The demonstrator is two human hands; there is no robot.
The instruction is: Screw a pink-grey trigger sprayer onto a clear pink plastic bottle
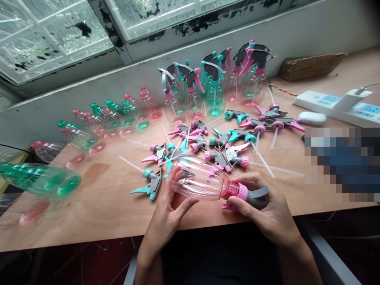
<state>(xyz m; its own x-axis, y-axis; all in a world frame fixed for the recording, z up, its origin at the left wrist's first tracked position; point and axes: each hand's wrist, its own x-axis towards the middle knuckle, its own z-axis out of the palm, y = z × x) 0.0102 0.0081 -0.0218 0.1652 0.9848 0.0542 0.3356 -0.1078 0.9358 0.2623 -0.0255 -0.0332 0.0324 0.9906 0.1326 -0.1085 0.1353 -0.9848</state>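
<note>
A clear pink spray bottle (198, 180) lies sideways between my two hands, above the table's near edge. My left hand (170, 209) is wrapped round its base end, thumb along the near side. At the neck, my right hand (261, 206) grips the pink-and-grey spray head (252, 196), its thumb by the pink collar. The head sits on the bottle's mouth; how tightly, I cannot tell. Just beyond the bottle lie several loose spray heads with white tubes, among them a teal-and-grey spray head (151, 184) near my left hand and a pink-collared one (236, 156) behind the bottle.
Along the wall stand finished-looking spray bottles (215, 95) with heads on. Open pink and green bottles (111, 118) line the left, with a green bottle (44, 180) nearest. At right are a white power strip (326, 103), a white case (311, 118) and a brown block (310, 67).
</note>
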